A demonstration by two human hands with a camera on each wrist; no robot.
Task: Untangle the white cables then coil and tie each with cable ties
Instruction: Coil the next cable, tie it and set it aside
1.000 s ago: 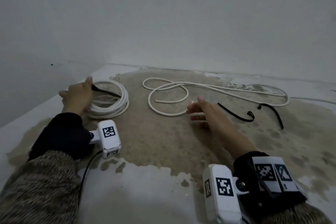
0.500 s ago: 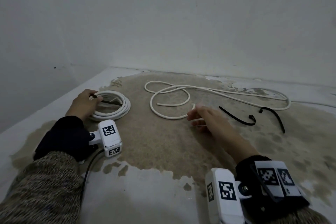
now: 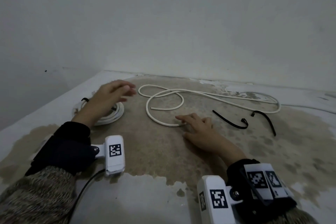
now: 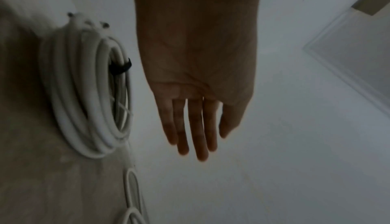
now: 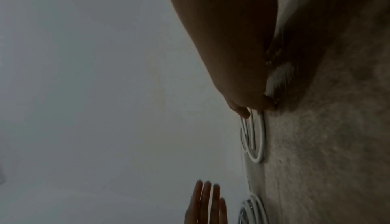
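A white cable coil (image 3: 116,114) bound by a black tie (image 4: 120,66) lies at the left. My left hand (image 3: 116,92) hovers above it, fingers straight and empty, which the left wrist view confirms (image 4: 194,127). A loose white cable (image 3: 163,100) loops across the middle and runs off to the right. My right hand (image 3: 196,125) rests low on the surface, its fingertips (image 5: 242,112) pinching the near stretch of that loose cable (image 5: 258,135).
Two loose black cable ties (image 3: 231,120) (image 3: 265,120) lie right of my right hand. The stained tabletop (image 3: 163,151) meets a white wall (image 3: 181,23) at the back, and another wall closes the left side.
My left hand has let go of the tied coil and lifted above it, fingers spread toward the right. My right hand has dropped to the surface on the loose cable's near part.
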